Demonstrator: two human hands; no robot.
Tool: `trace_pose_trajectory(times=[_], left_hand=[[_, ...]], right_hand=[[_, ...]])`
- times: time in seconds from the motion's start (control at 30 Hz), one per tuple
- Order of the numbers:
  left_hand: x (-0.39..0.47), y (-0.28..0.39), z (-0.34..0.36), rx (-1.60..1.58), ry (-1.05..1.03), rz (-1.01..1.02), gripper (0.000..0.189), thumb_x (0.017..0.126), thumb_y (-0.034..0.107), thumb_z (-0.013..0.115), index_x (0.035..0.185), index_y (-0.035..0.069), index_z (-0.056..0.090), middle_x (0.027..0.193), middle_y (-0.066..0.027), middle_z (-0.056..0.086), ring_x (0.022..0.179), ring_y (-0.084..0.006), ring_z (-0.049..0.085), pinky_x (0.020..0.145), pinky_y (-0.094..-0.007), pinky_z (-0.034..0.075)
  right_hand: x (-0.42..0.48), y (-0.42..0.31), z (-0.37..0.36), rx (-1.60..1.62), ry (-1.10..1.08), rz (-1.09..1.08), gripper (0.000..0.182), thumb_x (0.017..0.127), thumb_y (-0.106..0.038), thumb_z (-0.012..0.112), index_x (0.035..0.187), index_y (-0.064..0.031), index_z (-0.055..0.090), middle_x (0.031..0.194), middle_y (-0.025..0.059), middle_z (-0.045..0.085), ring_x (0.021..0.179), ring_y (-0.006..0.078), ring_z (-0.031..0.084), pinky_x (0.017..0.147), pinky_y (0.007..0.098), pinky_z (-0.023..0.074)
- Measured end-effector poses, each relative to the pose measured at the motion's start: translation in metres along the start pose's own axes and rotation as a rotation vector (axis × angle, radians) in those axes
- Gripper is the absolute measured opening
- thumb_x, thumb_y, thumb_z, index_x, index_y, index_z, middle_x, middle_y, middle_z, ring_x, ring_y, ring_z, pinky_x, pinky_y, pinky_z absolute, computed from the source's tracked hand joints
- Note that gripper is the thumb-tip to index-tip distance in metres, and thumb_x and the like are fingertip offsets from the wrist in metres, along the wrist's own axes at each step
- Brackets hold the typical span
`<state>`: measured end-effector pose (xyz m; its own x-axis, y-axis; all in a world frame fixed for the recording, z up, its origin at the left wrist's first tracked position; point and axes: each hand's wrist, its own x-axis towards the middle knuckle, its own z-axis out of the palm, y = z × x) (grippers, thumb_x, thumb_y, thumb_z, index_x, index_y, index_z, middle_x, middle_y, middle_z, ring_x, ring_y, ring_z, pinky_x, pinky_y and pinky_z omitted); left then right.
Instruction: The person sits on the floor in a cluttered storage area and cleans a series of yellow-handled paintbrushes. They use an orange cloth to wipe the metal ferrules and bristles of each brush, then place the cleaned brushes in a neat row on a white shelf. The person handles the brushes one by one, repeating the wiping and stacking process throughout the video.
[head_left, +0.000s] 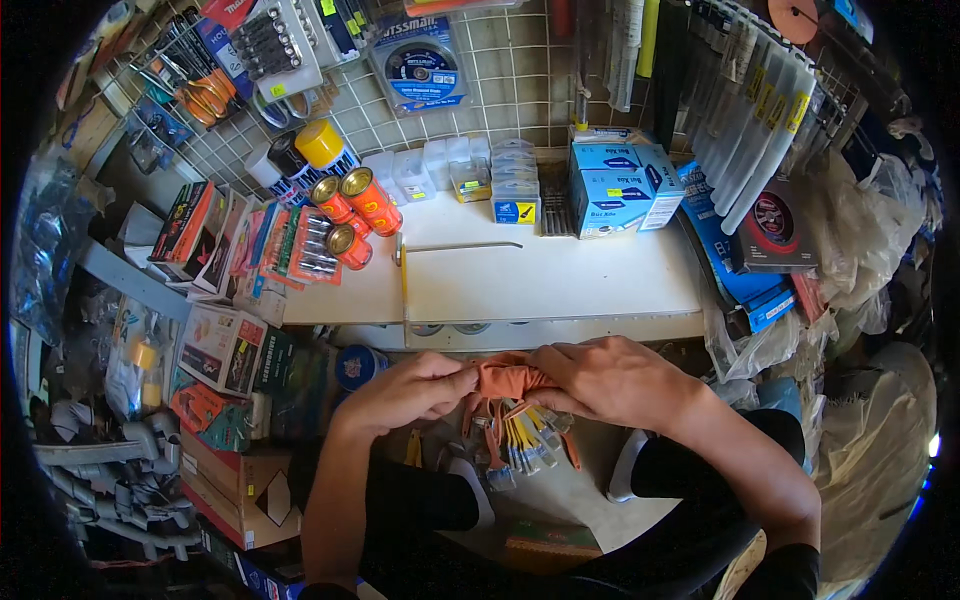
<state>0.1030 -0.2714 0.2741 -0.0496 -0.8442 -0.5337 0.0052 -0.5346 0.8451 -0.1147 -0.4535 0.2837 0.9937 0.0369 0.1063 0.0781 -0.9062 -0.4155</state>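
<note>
A piece of orange cloth (506, 377) is stretched between my two hands, just beyond my knees and in front of the white shelf's edge. My left hand (416, 388) pinches its left end with the fingers curled in. Bunched fabric on the other side lies in the grip of my right hand (619, 379), whose thumb is underneath. Below the cloth, a cluster of flat paintbrushes (529, 442) with yellow and reddish handles fans out, bristles towards me. My hands and the cloth hide their upper ends, so I cannot tell what holds the brushes.
On the white shelf (555, 281) lies a bent metal rod (465, 246). Orange cans (371, 201) stand at its left, blue boxes (611, 199) at its right. A blue-lidded tub (358, 366) is beyond my left hand. Plastic bags (847, 255) crowd the right side, a cardboard box (232, 495) the left.
</note>
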Motion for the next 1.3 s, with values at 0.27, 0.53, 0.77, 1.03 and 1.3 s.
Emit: trace_pose_trajectory(times=[0.27, 0.53, 0.77, 1.03, 1.3], left_hand=[[-0.015, 0.000, -0.019, 0.377, 0.085, 0.108, 0.027, 0.106, 0.025, 0.049, 0.098, 0.003, 0.064, 0.066, 0.0012, 0.047, 0.064, -0.0079, 0.045, 0.060, -0.0269, 0.039], [0.005, -0.021, -0.041, 0.790, 0.312, 0.304, 0.026, 0.102, 0.023, 0.056, 0.098, 0.000, 0.067, 0.076, -0.0131, 0.063, 0.068, -0.0201, 0.056, 0.069, -0.0338, 0.047], [0.036, 0.029, -0.040, 0.581, 0.166, 0.284, 0.021, 0.098, 0.022, 0.065, 0.100, 0.001, 0.068, 0.079, -0.0084, 0.066, 0.070, -0.0188, 0.055, 0.072, -0.0310, 0.049], [0.108, -0.026, -0.089, 1.135, 0.946, 0.540, 0.036, 0.095, 0.010, 0.058, 0.131, 0.006, 0.057, 0.131, -0.0182, 0.057, 0.115, -0.0403, 0.059, 0.093, -0.0478, 0.051], [0.130, -0.029, -0.114, 1.102, 0.925, 0.375, 0.013, 0.092, 0.011, 0.063, 0.102, 0.007, 0.070, 0.104, -0.0130, 0.067, 0.090, -0.0384, 0.067, 0.080, -0.0479, 0.054]], right_hand=[[-0.006, 0.025, -0.029, 0.378, -0.154, 0.194, 0.033, 0.102, -0.031, 0.054, 0.105, -0.0019, 0.068, 0.079, 0.0195, 0.069, 0.073, 0.0398, 0.067, 0.069, 0.0479, 0.0514], [-0.002, 0.038, -0.023, -0.055, 0.124, 0.353, 0.029, 0.101, -0.033, 0.055, 0.113, -0.0092, 0.065, 0.080, 0.0168, 0.071, 0.076, 0.0391, 0.069, 0.072, 0.0492, 0.0553], [0.013, 0.030, 0.002, 0.477, -0.276, 0.375, 0.035, 0.096, -0.032, 0.060, 0.096, 0.0015, 0.070, 0.079, 0.0154, 0.074, 0.075, 0.0312, 0.073, 0.075, 0.0413, 0.0579], [0.026, 0.065, 0.004, -0.080, -0.097, 0.558, 0.025, 0.087, -0.016, 0.057, 0.071, -0.0047, 0.073, 0.064, 0.0027, 0.072, 0.060, 0.0188, 0.072, 0.068, 0.0312, 0.0598], [0.037, 0.072, 0.015, 0.015, -0.154, 0.681, 0.025, 0.084, -0.017, 0.058, 0.072, -0.0017, 0.073, 0.067, 0.0079, 0.073, 0.062, 0.0239, 0.073, 0.072, 0.0357, 0.0601]])
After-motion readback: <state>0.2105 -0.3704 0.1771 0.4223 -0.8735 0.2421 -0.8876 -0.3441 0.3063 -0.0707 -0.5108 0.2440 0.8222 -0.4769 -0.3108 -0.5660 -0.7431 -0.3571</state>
